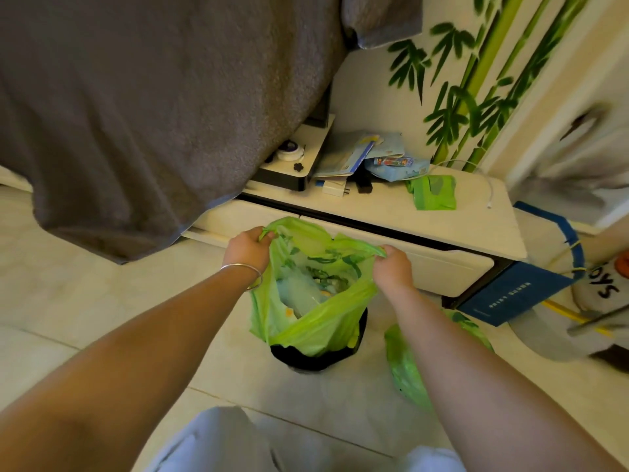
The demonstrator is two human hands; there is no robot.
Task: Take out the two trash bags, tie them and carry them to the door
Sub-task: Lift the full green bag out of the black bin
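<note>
The green trash bag point(316, 321), part-filled with rubbish, sits half out of the black bin point(316, 359) on the floor, its mouth spread wide. The left hand point(248, 248) and right hand point(394, 265) each pinch a rim handle. A second green bag point(405, 366) lies just right; bare tiles point(102, 301) stretch left.
</note>
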